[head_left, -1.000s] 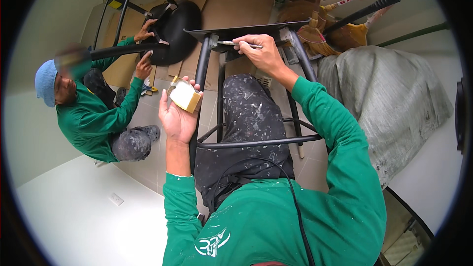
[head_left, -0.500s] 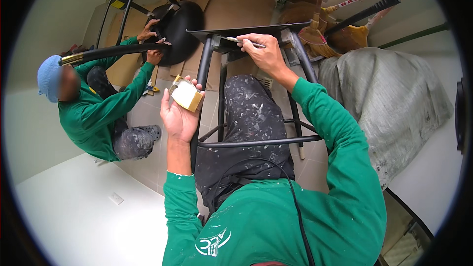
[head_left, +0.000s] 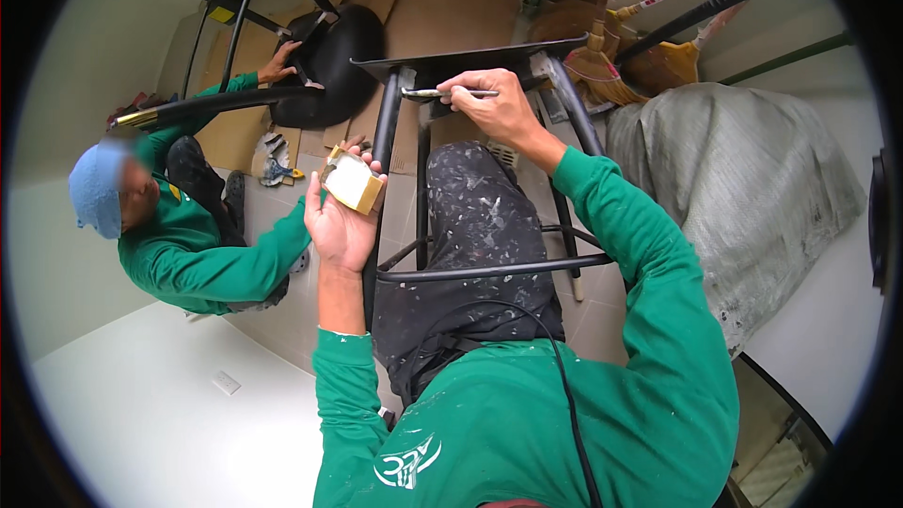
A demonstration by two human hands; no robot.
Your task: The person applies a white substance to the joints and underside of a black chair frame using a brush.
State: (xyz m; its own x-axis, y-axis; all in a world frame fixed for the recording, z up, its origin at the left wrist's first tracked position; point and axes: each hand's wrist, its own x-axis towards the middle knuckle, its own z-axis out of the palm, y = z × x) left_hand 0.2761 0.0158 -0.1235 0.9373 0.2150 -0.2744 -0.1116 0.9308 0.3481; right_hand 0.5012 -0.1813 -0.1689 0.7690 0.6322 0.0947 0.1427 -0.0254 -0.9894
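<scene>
Head view: state the step in hand.

Judged to be brushwork at a joint. The right hand (head_left: 494, 108) pinches a slim paintbrush (head_left: 425, 92) between thumb and fingers, its tip at the top of one leg of the black metal stool (head_left: 470, 58), just below the seat. That stool is directly before the wearer, a knee between its legs.

And the left hand (head_left: 343, 230)?

Palm up, it cradles a cut yellow container (head_left: 370, 195) bearing a white substance (head_left: 348, 172), fingers curled around its edge.

What does the next move call for?

In my judgement, a light, controlled stroke at that joint, with the container held level and near.

Limits of view?

Bristle contact cannot be confirmed; the tip is small against dark metal. Fingers cover part of the handle. The seat's far face is hidden. One hand of the co-worker (head_left: 188, 259) is hard to make out behind the wearer's left.
</scene>
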